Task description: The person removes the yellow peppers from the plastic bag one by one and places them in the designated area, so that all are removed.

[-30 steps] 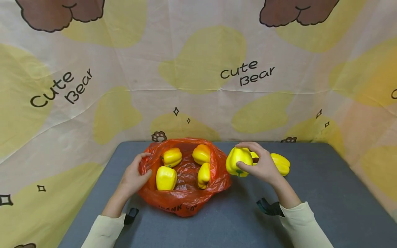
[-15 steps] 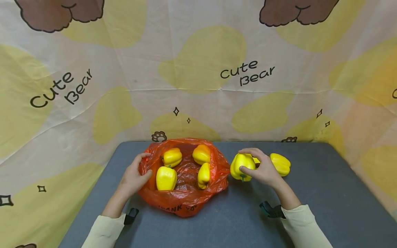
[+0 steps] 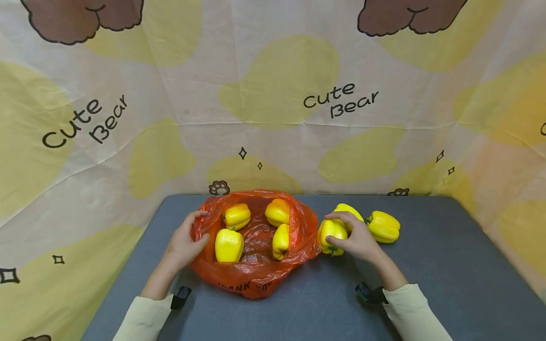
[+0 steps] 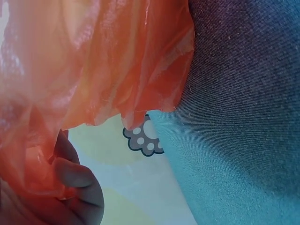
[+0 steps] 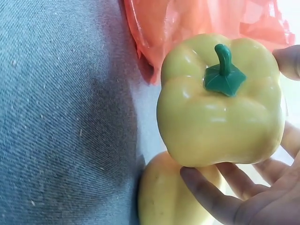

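An orange-red plastic bag (image 3: 251, 280) lies wide open on the table, with several yellow bell peppers inside, among them a bell pepper (image 3: 229, 245) at its front left. My left hand (image 3: 183, 245) holds the bag's left rim; in the left wrist view the fingers (image 4: 77, 180) curl round the plastic. My right hand (image 3: 357, 239) grips a yellow bell pepper (image 5: 220, 112) with a green stem, just right of the bag. Behind that hand lies a partly hidden bell pepper (image 3: 350, 209), and farther right another bell pepper (image 3: 384, 227).
The grey table (image 3: 448, 265) stretches out to the right and in front of the bag. A patterned cloth backdrop (image 3: 273, 85) hangs along the table's far edge.
The right hand has lowered its bell pepper slightly toward the front, beside the bag. More of the bell pepper behind it now shows. The left hand has stayed on the bag's rim.
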Demonstrator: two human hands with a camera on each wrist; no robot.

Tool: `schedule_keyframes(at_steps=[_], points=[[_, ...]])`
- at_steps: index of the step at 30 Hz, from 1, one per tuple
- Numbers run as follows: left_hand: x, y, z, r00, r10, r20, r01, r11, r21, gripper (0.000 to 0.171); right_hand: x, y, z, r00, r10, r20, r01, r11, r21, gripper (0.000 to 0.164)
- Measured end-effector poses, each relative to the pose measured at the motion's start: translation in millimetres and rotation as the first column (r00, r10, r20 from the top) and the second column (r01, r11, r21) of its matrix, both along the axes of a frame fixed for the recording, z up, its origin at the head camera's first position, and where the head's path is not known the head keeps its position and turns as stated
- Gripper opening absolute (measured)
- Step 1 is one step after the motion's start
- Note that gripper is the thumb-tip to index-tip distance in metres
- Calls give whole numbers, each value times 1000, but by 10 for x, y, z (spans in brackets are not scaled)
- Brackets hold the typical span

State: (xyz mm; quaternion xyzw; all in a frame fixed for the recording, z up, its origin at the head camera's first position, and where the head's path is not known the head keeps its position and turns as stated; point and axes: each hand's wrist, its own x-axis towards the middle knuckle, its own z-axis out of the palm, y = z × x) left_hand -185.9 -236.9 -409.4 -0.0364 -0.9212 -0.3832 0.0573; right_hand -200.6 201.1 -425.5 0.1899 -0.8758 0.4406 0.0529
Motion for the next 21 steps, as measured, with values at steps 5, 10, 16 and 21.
schedule_keyframes(at_steps=[5,10,16,21], points=[[1,1,6,1000,3,5,-3,1000,-6,56,-2,-25,-43,1000,31,3,-31,999,14,49],[-5,1,7,1000,4,7,-4,1000,-16,56,7,-44,-65,999,54,6,-54,998,27,49],[-3,1,11,1000,2,4,-1,1000,-16,56,6,-59,-95,998,65,-7,-65,997,28,48],[-3,0,5,1000,0,7,0,1000,-15,56,5,-73,-143,999,48,-5,-48,998,30,47]])
